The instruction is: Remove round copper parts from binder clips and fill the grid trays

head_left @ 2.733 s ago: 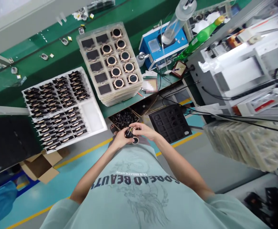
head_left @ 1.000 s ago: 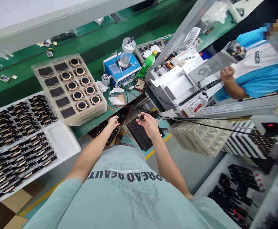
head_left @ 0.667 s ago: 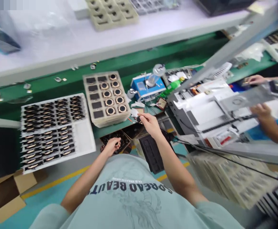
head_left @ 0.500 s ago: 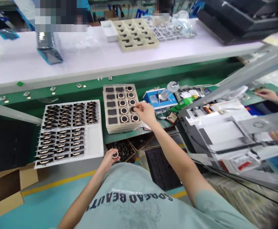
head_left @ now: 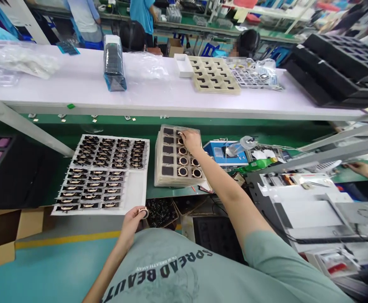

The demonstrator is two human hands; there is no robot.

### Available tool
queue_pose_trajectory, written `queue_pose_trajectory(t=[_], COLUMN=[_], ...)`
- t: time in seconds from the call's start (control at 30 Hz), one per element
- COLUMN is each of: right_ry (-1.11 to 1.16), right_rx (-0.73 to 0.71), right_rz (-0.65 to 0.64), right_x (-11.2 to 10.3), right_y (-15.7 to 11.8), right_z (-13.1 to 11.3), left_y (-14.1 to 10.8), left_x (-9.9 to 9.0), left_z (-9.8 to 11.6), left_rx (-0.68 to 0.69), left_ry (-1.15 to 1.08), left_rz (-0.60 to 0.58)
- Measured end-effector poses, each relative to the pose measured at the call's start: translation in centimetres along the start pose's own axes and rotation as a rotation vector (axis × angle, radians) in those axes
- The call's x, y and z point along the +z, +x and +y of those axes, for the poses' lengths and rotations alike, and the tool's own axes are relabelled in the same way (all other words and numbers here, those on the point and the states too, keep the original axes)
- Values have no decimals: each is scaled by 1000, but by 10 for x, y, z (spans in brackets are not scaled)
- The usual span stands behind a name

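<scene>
My left hand [head_left: 132,223], near the front edge of the bench, pinches a small round part with a pale gold rim [head_left: 144,213]. Over at the stacked clear plastic tray [head_left: 158,182], my right hand [head_left: 191,141] has its fingertips closed together at the top of the middle column. What they hold, if anything, is mostly covered by the fingers. Round black parts with gold rims [head_left: 182,171] fill pockets in the middle and right columns. Flat dark squares [head_left: 168,170] show in the left column. The right forearm covers part of the right column.
Left of the tray lies a white foam tray [head_left: 136,189] with rows of black parts. A blue box [head_left: 223,151] and green bottle [head_left: 259,165] stand to the right. A raised white shelf [head_left: 152,101] crosses behind. Another person's hand [head_left: 362,169] appears far right.
My right hand has moved from the tray's right column up to the top of its middle column. The left hand still pinches its round part. The camera view has shifted.
</scene>
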State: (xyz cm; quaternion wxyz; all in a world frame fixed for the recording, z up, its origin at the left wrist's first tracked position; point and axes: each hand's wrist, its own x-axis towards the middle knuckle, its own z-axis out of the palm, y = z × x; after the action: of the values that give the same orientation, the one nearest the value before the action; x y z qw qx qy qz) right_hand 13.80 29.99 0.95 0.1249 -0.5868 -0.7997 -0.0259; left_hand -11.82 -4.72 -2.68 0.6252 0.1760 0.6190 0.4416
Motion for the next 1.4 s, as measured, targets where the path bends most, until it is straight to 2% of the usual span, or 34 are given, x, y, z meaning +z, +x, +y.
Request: queue_pose_trajectory(t=[0.13,0.23,0.3,0.37,0.43,0.5,0.53,0.57,0.63,0.7,0.77,0.8,0.83,0.87,0.9,0.93,1.0,1.07,1.17,1.27,1.4], right_ry=[-2,29,114,268,477,682,753,806,843,800,726,693,658,617,569,511,382,278,214,231,236], right_rx=[-59,1,52,15,-163,-455,-545,-582,-585,-561,-541,-519,-479,-419,-340,-251,-86,5,-10,-92,-146], right_rz=[-37,-3,58,104,43,-201,-301,-351,-329,-275,-237,-211,-175,-128,-79,-36,20,30,8,3,55], right_x=[-1,-6,-13,-23,-37,-52,-58,-63,-66,-65,-63,-62,-61,-59,-57,-53,-44,-33,-19,-15,-16], right_y=[-5,-1,-9,-33,-75,-125,-148,-169,-198,-209,-208,-204,-200,-194,-187,-179,-163,-148,-137,-141,-157], right_z=[1,0,-10,-32,-62,-92,-104,-115,-128,-134,-132,-129,-125,-120,-114,-108,-94,-83,-76,-77,-79], left_y=[4,4,3,5,10,17,19,21,22,24,35,45,59,76,96,118,162,198,229,244,255], left_x=[-5,-3,3,12,21,29,33,36,43,48,47,44,40,35,29,23,12,3,-9,-19,-29], left_z=[10,20,30,41,52,58,59,58,53,46,44,48,53,62,72,82,101,112,114,112,113], left_rx=[13,26,22,-4,-62,-149,-195,-239,-300,-328,-325,-287,-193,-63,106,309,476,651,847,925,960], left_ry=[7,-56,-133,-206,-286,-380,-422,-454,-480,-441,-290,-157,20,210,392,576,743,1072,1436,1500,1591], left_rz=[1,-10,4,8,-40,-127,-177,-226,-326,-438,-562,-603,-592,-542,-440,-283,-173,-123,-195,-344,-411])
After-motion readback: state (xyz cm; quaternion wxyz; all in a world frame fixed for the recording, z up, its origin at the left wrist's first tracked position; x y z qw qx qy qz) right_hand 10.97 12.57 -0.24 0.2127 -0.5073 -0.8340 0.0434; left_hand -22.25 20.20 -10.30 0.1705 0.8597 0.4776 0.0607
